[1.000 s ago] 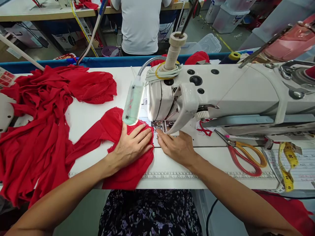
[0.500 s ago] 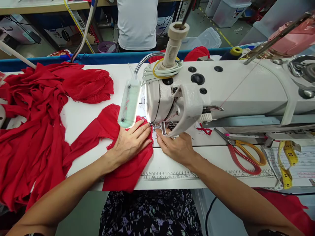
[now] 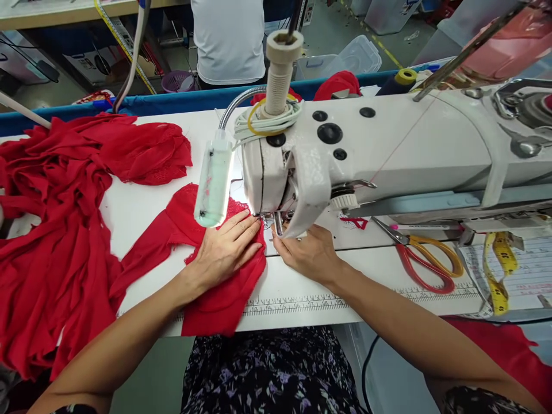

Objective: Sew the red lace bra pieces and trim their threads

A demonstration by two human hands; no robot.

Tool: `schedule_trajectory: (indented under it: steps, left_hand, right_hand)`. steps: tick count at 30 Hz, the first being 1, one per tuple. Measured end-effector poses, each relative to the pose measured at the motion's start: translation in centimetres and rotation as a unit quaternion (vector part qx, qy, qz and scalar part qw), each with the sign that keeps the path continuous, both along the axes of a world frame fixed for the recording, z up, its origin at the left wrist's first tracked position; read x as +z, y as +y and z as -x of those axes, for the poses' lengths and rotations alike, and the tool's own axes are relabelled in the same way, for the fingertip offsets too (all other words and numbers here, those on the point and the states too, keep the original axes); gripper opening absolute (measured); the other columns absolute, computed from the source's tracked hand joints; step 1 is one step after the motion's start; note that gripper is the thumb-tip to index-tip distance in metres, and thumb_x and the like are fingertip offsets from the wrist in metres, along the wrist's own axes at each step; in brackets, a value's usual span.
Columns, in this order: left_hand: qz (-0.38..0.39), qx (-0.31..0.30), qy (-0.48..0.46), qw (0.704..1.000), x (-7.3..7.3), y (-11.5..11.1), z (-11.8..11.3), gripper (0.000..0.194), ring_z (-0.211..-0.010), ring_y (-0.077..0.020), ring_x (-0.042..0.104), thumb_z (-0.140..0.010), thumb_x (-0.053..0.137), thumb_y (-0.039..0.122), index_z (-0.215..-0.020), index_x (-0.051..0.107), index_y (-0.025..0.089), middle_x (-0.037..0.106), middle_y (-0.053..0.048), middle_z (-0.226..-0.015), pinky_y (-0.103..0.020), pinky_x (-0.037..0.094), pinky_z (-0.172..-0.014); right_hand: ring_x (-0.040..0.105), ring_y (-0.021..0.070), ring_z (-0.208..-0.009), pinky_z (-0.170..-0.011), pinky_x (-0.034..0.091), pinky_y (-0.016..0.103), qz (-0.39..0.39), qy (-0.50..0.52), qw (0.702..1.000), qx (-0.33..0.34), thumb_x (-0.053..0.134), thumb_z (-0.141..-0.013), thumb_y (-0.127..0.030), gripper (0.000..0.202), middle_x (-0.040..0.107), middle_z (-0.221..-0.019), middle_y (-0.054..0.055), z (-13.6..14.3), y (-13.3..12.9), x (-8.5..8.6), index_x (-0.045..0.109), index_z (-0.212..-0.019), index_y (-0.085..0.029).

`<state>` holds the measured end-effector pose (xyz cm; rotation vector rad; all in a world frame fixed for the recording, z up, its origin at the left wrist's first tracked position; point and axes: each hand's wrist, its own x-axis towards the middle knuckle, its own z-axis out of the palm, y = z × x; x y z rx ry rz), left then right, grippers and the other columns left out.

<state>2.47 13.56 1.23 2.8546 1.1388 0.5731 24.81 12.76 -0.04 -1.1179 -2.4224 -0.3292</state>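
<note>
My left hand [image 3: 228,250] lies flat with fingers stretched out on a piece of red lace-edged fabric [image 3: 224,305], pressing it to the table left of the needle. The fabric's edge runs up beside the presser foot [image 3: 269,219] of a white sewing machine [image 3: 388,144]. On the other side of the foot is my right hand [image 3: 308,253], its thumb and fingers drawn together close to the needle area. The machine's white guard [image 3: 308,190] hides part of those fingers, and what they pinch, if anything, cannot be made out. A lit lamp [image 3: 213,181] hangs above my left hand.
A large heap of red fabric [image 3: 56,247] covers the table's left side. Scissors [image 3: 425,259], a yellow tape measure [image 3: 498,276] and a written sheet [image 3: 535,270] lie at right. A printed ruler [image 3: 302,303] runs along the front edge. Someone in a white shirt [image 3: 228,40] is beyond the table.
The view has shifted slightly, so the machine appears further left. Both hands stay about where they were by the presser foot, and the red fabric looks almost unchanged.
</note>
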Motion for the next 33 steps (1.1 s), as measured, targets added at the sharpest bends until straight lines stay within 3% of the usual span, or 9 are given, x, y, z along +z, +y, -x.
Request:
schedule_trajectory:
  steps: [6, 11, 23, 30, 33]
  left_hand:
    - [0.002, 0.009, 0.024, 1.0, 0.3, 0.0, -0.2, 0.036, -0.121, -0.0309, 0.061, -0.098, 0.051, 0.029, -0.129, 0.057, 0.012, 0.068, -0.015, -0.127, -0.051, 0.053, -0.091]
    - [-0.04, 0.015, 0.035, 0.999, 0.4, -0.2, -0.3, 0.036, -0.121, -0.0306, 0.062, -0.098, 0.053, 0.03, -0.129, 0.058, 0.013, 0.068, -0.013, -0.127, -0.05, 0.05, -0.092]
    - [-0.052, 0.025, 0.029, 0.998, 0.4, -0.4, -0.4, 0.034, -0.117, -0.0293, 0.064, -0.098, 0.053, 0.029, -0.128, 0.061, 0.014, 0.071, -0.012, -0.122, -0.054, 0.044, -0.1]
    - [-0.056, 0.028, 0.031, 0.998, 0.9, -0.4, -0.6, 0.028, -0.104, -0.0268, 0.068, -0.098, 0.053, 0.03, -0.119, 0.066, 0.016, 0.074, -0.011, -0.113, -0.057, 0.041, -0.103]
    - [-0.052, 0.026, 0.036, 0.998, 0.9, -0.4, -0.5, 0.028, -0.104, -0.0256, 0.068, -0.099, 0.051, 0.03, -0.118, 0.066, 0.017, 0.074, -0.01, -0.114, -0.057, 0.041, -0.104]
  right_hand:
    - [0.041, 0.0139, -0.064, -0.055, 0.031, 0.031, -0.044, 0.035, 0.998, 0.009, 0.058, -0.09, -0.014, 0.033, 0.05, -0.063, 0.002, 0.2, 0.1, 0.5, 0.057, -0.058, -0.019]
    - [0.044, 0.0145, -0.067, -0.054, 0.031, 0.029, -0.085, 0.084, 0.993, -0.002, 0.064, -0.087, -0.02, 0.037, 0.049, -0.062, 0.002, 0.5, -0.1, 0.6, 0.05, -0.053, -0.019]
    - [0.05, 0.0181, -0.071, -0.06, 0.043, 0.03, -0.048, 0.162, 0.985, -0.011, 0.059, -0.087, -0.02, 0.011, 0.058, -0.074, 0.005, -0.1, 0.6, 0.7, 0.056, -0.077, -0.02]
    - [0.052, 0.0199, -0.074, -0.062, 0.043, 0.032, -0.046, 0.177, 0.983, 0.004, 0.055, -0.088, -0.015, 0.005, 0.059, -0.079, 0.006, -0.2, 0.7, 1.0, 0.055, -0.086, -0.019]
    - [0.05, 0.0193, -0.07, -0.059, 0.04, 0.031, -0.067, 0.182, 0.981, 0.004, 0.05, -0.087, -0.006, 0.014, 0.057, -0.075, 0.004, -0.3, 1.1, 1.2, 0.053, -0.089, -0.02]
